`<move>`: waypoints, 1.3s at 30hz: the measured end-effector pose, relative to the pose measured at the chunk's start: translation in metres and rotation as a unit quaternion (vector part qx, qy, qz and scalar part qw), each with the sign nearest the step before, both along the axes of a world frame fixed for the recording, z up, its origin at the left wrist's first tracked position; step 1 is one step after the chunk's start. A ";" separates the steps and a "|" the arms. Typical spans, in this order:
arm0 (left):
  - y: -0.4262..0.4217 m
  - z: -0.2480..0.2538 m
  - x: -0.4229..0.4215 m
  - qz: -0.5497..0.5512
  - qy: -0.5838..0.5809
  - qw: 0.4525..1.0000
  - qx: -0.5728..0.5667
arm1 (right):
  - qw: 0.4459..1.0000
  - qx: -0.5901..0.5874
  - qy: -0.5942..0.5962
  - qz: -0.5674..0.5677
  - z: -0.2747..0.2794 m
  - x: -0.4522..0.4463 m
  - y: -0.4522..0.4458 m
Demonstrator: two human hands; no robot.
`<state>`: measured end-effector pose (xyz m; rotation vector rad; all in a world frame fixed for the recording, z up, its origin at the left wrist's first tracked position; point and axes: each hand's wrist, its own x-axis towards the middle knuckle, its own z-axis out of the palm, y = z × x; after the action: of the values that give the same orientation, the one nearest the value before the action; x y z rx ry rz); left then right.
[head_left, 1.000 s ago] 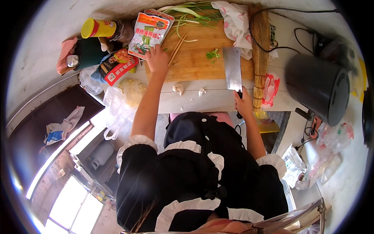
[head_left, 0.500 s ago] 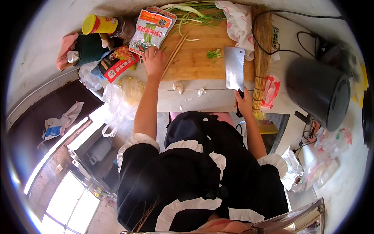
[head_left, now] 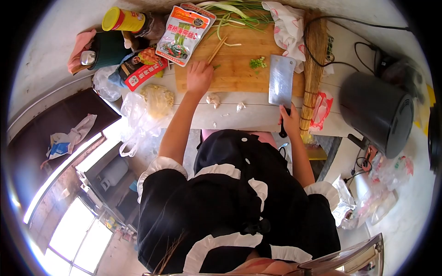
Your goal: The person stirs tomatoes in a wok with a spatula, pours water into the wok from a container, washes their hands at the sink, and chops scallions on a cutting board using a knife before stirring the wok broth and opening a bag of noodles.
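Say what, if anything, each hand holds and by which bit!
The right hand holds the rectangular silver metal cleaver by its black handle. Whether the left hand grips the thin brown wooden chopsticks is unclear.

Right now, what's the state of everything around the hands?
Cleaver: gripped by its handle in the right hand, blade's broad side up
Left hand: over the chopsticks' near ends, grip unclear
Scallion bits: chopped, piled on the cutting board
Long scallions: not chopped into bits
Orange-and-white pouch: printed face up
Yellow can: lid on
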<state>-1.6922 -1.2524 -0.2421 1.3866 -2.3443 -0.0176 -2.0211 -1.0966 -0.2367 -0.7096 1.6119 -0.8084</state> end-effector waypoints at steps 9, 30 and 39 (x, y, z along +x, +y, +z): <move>0.010 -0.010 0.005 -0.067 -0.045 0.997 -0.001 | 1.000 0.005 0.002 -0.009 0.001 0.008 0.000; 0.075 0.178 0.064 0.152 0.179 0.972 -0.028 | 0.975 0.021 0.221 0.009 -0.007 0.034 0.008; 0.227 0.235 0.288 0.577 0.148 0.802 -0.044 | 0.934 0.077 0.348 -0.007 -0.093 0.002 0.012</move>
<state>-1.4038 -1.0257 -0.0069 2.3035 -0.9409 0.2061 -2.0186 -1.0843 -0.3295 -0.9315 2.2861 -0.4428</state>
